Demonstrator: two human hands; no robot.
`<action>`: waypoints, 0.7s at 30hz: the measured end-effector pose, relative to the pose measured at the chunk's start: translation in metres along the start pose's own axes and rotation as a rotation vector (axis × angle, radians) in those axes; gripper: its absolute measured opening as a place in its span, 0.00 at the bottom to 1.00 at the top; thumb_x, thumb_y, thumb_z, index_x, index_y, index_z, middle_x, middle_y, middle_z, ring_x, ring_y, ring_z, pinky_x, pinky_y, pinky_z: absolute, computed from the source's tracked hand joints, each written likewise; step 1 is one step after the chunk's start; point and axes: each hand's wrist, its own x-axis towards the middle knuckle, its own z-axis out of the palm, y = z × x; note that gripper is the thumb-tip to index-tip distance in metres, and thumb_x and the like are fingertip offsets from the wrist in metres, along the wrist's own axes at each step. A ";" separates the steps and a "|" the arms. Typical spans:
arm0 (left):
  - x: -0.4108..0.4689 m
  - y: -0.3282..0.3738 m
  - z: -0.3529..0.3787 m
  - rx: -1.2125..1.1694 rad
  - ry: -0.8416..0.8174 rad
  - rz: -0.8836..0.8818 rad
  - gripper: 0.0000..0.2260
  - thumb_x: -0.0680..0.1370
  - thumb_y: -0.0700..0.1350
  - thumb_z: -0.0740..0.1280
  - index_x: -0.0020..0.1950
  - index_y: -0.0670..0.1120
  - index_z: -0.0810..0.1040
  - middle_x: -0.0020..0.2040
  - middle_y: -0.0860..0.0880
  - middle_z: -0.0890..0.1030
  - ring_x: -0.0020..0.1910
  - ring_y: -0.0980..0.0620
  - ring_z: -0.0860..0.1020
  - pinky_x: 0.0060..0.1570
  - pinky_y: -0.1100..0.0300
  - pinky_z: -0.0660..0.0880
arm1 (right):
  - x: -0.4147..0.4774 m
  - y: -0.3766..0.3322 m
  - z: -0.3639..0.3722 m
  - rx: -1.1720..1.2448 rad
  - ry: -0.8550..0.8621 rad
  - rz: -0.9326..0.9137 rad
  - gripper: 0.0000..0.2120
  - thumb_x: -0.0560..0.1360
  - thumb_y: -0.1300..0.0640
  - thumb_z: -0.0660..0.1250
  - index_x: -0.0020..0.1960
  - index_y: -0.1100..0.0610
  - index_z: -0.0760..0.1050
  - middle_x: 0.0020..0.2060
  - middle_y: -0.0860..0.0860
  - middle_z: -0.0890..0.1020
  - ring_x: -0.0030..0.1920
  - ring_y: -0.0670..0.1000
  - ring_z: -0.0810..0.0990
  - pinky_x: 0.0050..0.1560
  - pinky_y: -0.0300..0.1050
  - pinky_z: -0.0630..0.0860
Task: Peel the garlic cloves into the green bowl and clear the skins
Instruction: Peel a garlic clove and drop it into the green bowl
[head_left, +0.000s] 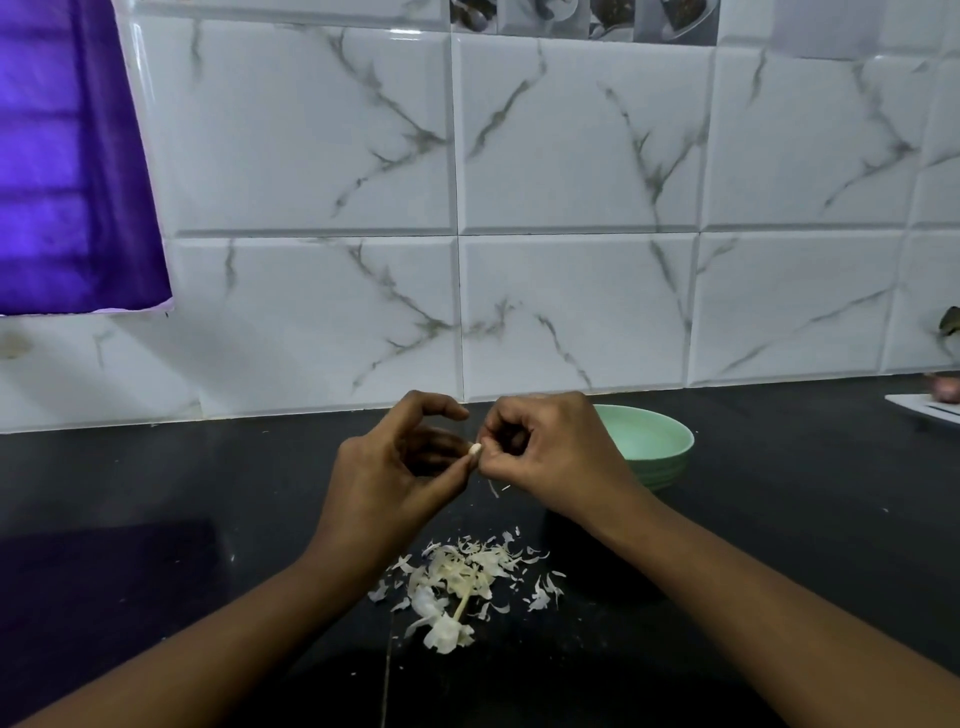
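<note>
Single head-worn view, wide-angle. Facing forward and slightly down across dark surface (156, 467) toward marble-pattern tiled wall (571, 156); wall filling upper half of frame. Close to work: forearms entering from both bottom corners, left hand (395, 467) and right hand (550, 452) meeting just above centre, garlic clove (474, 450) pinched between them. Pile of garlic skins (457, 587) below hands, nearer lens. Green bowl (660, 447) behind right hand, farther off. Purple curtain (67, 156) cut by upper left edge. Tile lines bowed toward borders.
</note>
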 end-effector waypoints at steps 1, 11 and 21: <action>0.000 0.000 -0.001 0.014 0.001 0.013 0.17 0.68 0.42 0.76 0.50 0.57 0.75 0.39 0.57 0.85 0.39 0.62 0.83 0.41 0.71 0.78 | 0.000 0.000 0.001 -0.018 0.017 -0.014 0.02 0.65 0.56 0.69 0.35 0.54 0.79 0.24 0.38 0.72 0.26 0.37 0.72 0.31 0.27 0.65; 0.005 -0.003 -0.003 -0.084 0.021 0.082 0.14 0.68 0.39 0.75 0.51 0.49 0.80 0.43 0.56 0.85 0.42 0.59 0.84 0.45 0.69 0.78 | 0.001 0.005 0.002 0.675 -0.095 0.418 0.08 0.72 0.66 0.69 0.36 0.57 0.80 0.28 0.53 0.80 0.29 0.49 0.78 0.31 0.41 0.76; 0.011 -0.018 -0.007 -0.071 -0.075 0.046 0.10 0.69 0.45 0.73 0.49 0.51 0.83 0.45 0.57 0.85 0.47 0.58 0.84 0.47 0.65 0.79 | 0.001 0.008 -0.006 0.935 -0.456 0.688 0.06 0.66 0.54 0.70 0.41 0.55 0.83 0.38 0.51 0.84 0.34 0.44 0.80 0.30 0.35 0.77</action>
